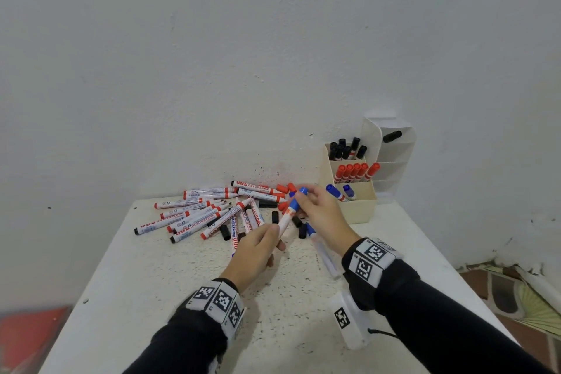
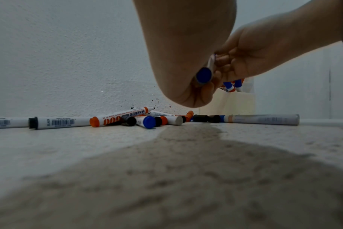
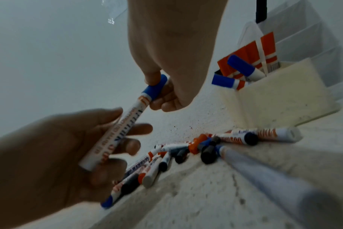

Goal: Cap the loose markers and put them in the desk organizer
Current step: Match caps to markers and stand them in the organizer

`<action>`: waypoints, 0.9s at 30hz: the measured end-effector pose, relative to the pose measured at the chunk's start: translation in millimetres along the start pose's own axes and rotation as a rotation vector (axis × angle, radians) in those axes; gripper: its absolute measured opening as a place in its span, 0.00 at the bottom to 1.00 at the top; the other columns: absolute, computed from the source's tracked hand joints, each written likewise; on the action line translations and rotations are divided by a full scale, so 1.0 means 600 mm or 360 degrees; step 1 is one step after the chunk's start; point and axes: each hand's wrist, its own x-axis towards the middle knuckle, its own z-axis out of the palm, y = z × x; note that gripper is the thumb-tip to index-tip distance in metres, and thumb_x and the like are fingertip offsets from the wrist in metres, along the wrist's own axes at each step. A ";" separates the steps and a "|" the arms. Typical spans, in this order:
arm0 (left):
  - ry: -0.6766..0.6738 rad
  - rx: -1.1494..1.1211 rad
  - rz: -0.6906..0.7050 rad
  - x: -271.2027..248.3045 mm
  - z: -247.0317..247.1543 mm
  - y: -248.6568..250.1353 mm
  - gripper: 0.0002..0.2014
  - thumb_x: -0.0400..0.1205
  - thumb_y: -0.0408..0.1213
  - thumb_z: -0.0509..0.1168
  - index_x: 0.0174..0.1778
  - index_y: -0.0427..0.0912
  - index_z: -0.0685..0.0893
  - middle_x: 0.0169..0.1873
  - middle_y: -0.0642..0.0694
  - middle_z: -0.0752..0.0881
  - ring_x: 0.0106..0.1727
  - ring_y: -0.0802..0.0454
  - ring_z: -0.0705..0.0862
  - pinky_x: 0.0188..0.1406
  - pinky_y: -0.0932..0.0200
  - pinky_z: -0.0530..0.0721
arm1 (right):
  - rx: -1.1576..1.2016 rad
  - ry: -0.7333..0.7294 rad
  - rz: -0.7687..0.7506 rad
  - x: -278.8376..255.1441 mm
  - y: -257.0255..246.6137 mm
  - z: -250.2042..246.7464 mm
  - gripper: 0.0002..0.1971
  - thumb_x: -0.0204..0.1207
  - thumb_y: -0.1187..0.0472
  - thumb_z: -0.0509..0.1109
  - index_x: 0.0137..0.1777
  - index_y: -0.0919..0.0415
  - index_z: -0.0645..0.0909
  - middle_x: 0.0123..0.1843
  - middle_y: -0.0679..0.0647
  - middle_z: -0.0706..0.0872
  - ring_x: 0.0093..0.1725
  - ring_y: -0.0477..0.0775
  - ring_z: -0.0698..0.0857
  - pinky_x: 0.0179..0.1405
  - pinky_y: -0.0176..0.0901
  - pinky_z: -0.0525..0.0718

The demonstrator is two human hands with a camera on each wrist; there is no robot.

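Observation:
A white marker (image 1: 287,217) with a blue cap (image 1: 299,199) hangs tilted above the table between both hands. My left hand (image 1: 274,237) grips the lower barrel (image 3: 112,139). My right hand (image 1: 300,197) pinches the blue cap (image 3: 155,86), which sits on the marker's upper end. Several loose red and black markers (image 1: 209,212) lie in a pile to the left, with loose black caps (image 1: 225,232) and red caps (image 1: 282,188) among them. The cream desk organizer (image 1: 361,211) at the right holds black, red and blue markers (image 1: 335,191) in separate compartments.
A blue-capped marker (image 1: 324,252) lies on the white table (image 1: 151,282) under my right wrist. A white tiered shelf (image 1: 394,158) stands behind the organizer. A white tagged device (image 1: 349,322) lies near the front right. The wall rises just behind the pile.

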 end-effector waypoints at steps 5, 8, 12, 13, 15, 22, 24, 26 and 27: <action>-0.0236 0.0541 -0.0012 0.002 0.032 0.016 0.10 0.87 0.44 0.52 0.60 0.50 0.74 0.48 0.49 0.81 0.42 0.56 0.78 0.48 0.59 0.79 | -0.0038 0.0281 -0.0297 0.007 -0.044 -0.039 0.06 0.81 0.61 0.63 0.56 0.54 0.75 0.50 0.55 0.85 0.50 0.51 0.86 0.50 0.40 0.85; -0.0330 0.0857 -0.0018 0.018 0.065 0.017 0.17 0.86 0.41 0.54 0.71 0.52 0.70 0.61 0.47 0.78 0.56 0.52 0.80 0.61 0.58 0.77 | -0.0119 0.0421 -0.0473 0.004 -0.066 -0.062 0.05 0.81 0.60 0.63 0.56 0.53 0.74 0.47 0.55 0.83 0.48 0.53 0.84 0.51 0.48 0.85; -0.0340 0.1105 0.0063 0.025 0.115 0.015 0.19 0.84 0.43 0.55 0.72 0.57 0.71 0.71 0.45 0.70 0.63 0.46 0.78 0.62 0.52 0.79 | -0.0198 0.0613 -0.0697 -0.008 -0.096 -0.103 0.05 0.82 0.60 0.61 0.55 0.53 0.73 0.42 0.48 0.81 0.42 0.48 0.82 0.45 0.40 0.84; -0.0338 0.1172 0.0070 0.026 0.123 0.015 0.19 0.84 0.44 0.54 0.71 0.59 0.73 0.71 0.46 0.70 0.63 0.45 0.79 0.61 0.51 0.80 | -0.0206 0.0661 -0.0749 -0.010 -0.102 -0.115 0.04 0.83 0.60 0.60 0.56 0.53 0.72 0.42 0.47 0.80 0.41 0.44 0.82 0.41 0.33 0.83; -0.0322 0.1304 0.0064 0.028 0.132 0.015 0.17 0.84 0.45 0.53 0.68 0.59 0.75 0.69 0.48 0.72 0.61 0.45 0.79 0.59 0.50 0.81 | -0.0239 0.0780 -0.0837 -0.011 -0.111 -0.142 0.04 0.83 0.62 0.59 0.55 0.55 0.71 0.41 0.45 0.78 0.37 0.33 0.80 0.36 0.22 0.78; -0.0276 0.1243 -0.0113 0.038 0.140 0.016 0.10 0.82 0.46 0.56 0.55 0.47 0.76 0.56 0.48 0.74 0.50 0.51 0.80 0.59 0.54 0.82 | -0.0530 0.1180 -0.1003 0.015 -0.101 -0.226 0.08 0.82 0.66 0.61 0.58 0.66 0.73 0.51 0.53 0.74 0.42 0.41 0.76 0.43 0.22 0.75; -0.0211 0.1177 -0.0136 0.039 0.141 0.017 0.05 0.81 0.41 0.59 0.50 0.48 0.76 0.53 0.49 0.73 0.49 0.52 0.79 0.59 0.56 0.81 | -0.0537 0.1213 -0.0959 0.023 -0.091 -0.243 0.08 0.81 0.67 0.60 0.58 0.67 0.73 0.52 0.54 0.74 0.45 0.49 0.79 0.46 0.27 0.77; -0.0154 0.1145 -0.0156 0.039 0.140 0.016 0.02 0.80 0.37 0.60 0.47 0.49 0.75 0.51 0.49 0.74 0.49 0.52 0.79 0.59 0.57 0.81 | -0.0528 0.1233 -0.0906 0.032 -0.081 -0.254 0.08 0.81 0.68 0.60 0.58 0.67 0.73 0.53 0.54 0.74 0.50 0.55 0.80 0.50 0.38 0.80; -0.0129 0.1140 -0.0165 0.040 0.139 0.016 0.03 0.80 0.36 0.60 0.47 0.49 0.75 0.51 0.49 0.74 0.49 0.53 0.79 0.58 0.58 0.81 | -0.0534 0.1243 -0.0891 0.036 -0.076 -0.257 0.08 0.80 0.69 0.60 0.58 0.67 0.73 0.54 0.54 0.74 0.50 0.55 0.80 0.51 0.38 0.80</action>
